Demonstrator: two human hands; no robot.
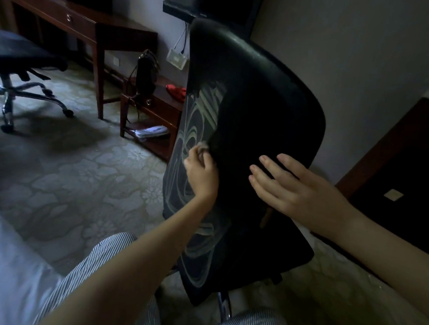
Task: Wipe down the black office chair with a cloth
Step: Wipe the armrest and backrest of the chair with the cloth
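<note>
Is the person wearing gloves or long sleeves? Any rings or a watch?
No gloves. The left hand and the right hand are bare. The left forearm and the right forearm are bare too, so no sleeves show. I see no ring on the fingers and no watch or bracelet at either wrist, though the light is dim.

Dim, bluish room light, deep shadows on the chair back (pixel 262 110), wide-angle bending at edges.

You have no text, label or number to read here: the white wall plate (pixel 176 58) is too small and blurred, and the papers (pixel 151 132) show no legible print.
</note>
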